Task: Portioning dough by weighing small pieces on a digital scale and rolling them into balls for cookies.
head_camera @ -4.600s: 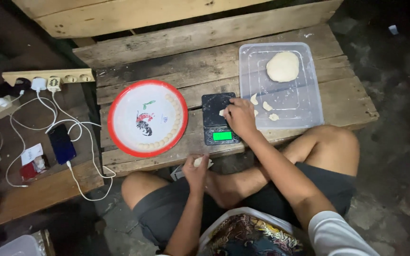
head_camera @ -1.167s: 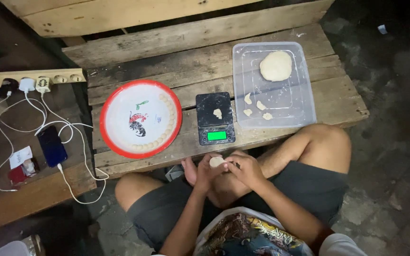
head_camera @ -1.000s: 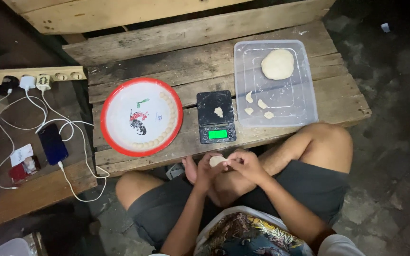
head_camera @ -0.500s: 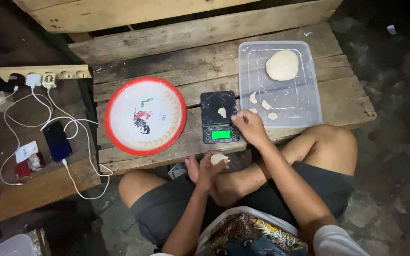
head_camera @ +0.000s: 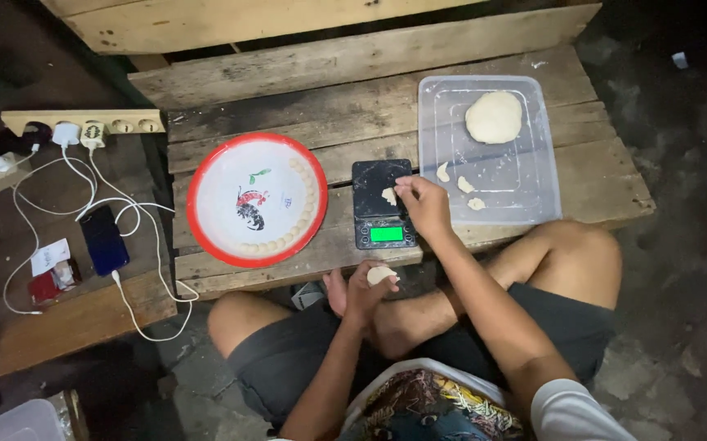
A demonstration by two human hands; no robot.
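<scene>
Rough weathered wood bench [head_camera: 288,73], clear glossy plastic tray [head_camera: 533,204] (matt, floury dough [head_camera: 493,117]).

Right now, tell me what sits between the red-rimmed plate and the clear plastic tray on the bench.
The head view shows a small black scale between the red-rimmed plate and the clear tray. A dough piece lies on it, with the right hand over it.

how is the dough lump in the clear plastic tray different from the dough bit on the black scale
The big round pale dough lump is far larger than the small dough piece. It lies untouched in the clear plastic tray; the small one sits on the black digital scale at the right hand fingertips. Both are pale raw dough.
</scene>
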